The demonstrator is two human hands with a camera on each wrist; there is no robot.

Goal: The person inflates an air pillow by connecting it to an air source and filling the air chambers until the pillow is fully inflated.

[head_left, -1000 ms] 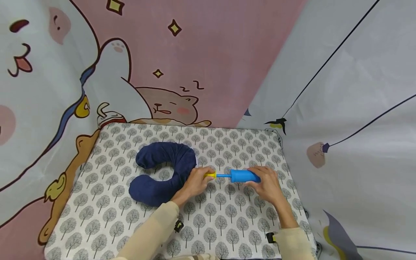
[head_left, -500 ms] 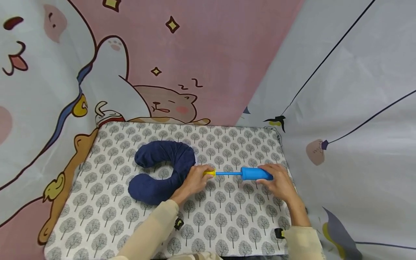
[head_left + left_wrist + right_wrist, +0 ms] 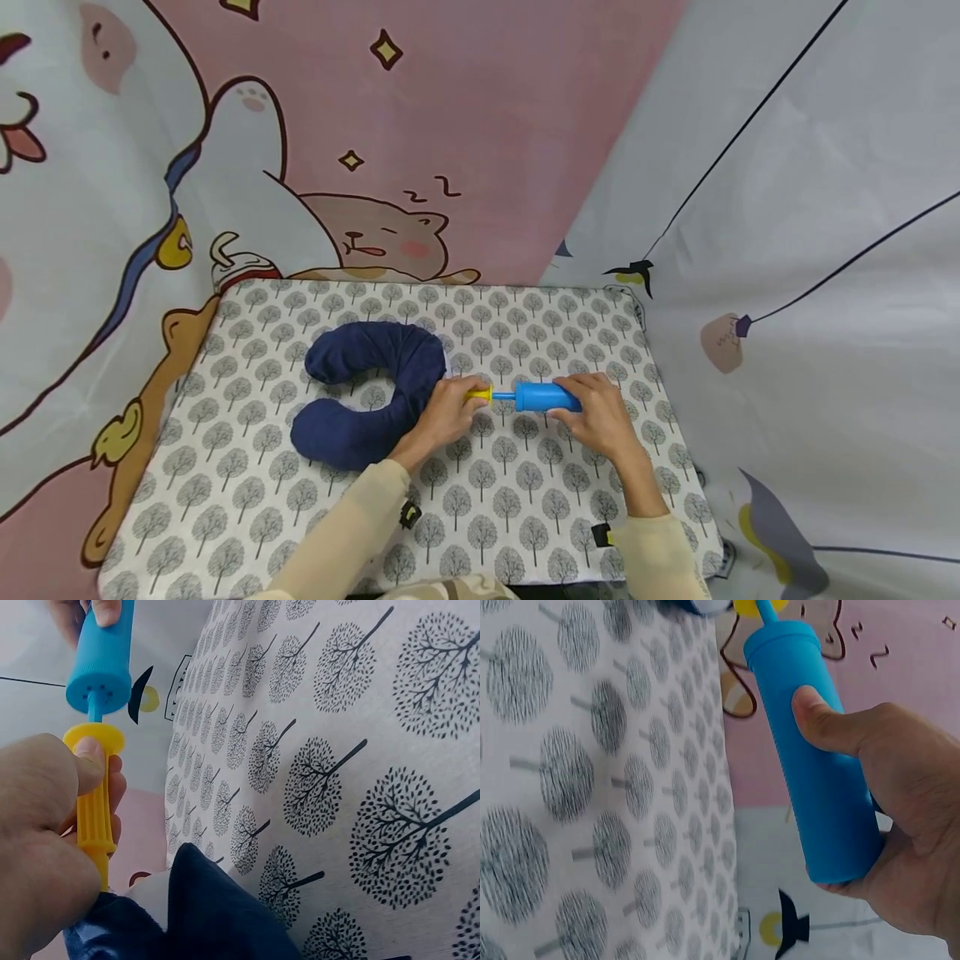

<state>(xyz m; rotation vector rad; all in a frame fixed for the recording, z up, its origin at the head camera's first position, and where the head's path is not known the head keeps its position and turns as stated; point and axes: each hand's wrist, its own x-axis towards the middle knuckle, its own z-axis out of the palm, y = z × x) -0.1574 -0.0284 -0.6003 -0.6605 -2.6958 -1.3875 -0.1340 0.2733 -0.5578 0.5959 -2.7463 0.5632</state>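
Note:
A hand pump lies level between the two hands, with a blue barrel point(image 3: 542, 397), a thin blue rod point(image 3: 504, 396) and a yellow end piece point(image 3: 95, 796). My left hand point(image 3: 447, 410) grips the yellow piece, thumb along it, right beside a navy U-shaped neck pillow point(image 3: 360, 433). In the left wrist view the yellow tip runs down to the pillow's cloth point(image 3: 217, 915); whether it enters a valve is hidden. My right hand point(image 3: 600, 414) holds the far end of the barrel, thumb on its side in the right wrist view. Only a short length of rod shows.
A table point(image 3: 247, 533) wears a white cloth printed with grey trees. Behind it hangs a pink and white cartoon curtain point(image 3: 510, 150), and a pale curtain point(image 3: 810, 400) hangs along the right side.
My right hand first drew the blue barrel to the right, baring more rod, then pushed it back left towards my left hand. The left hand keeps its grip by the pillow.

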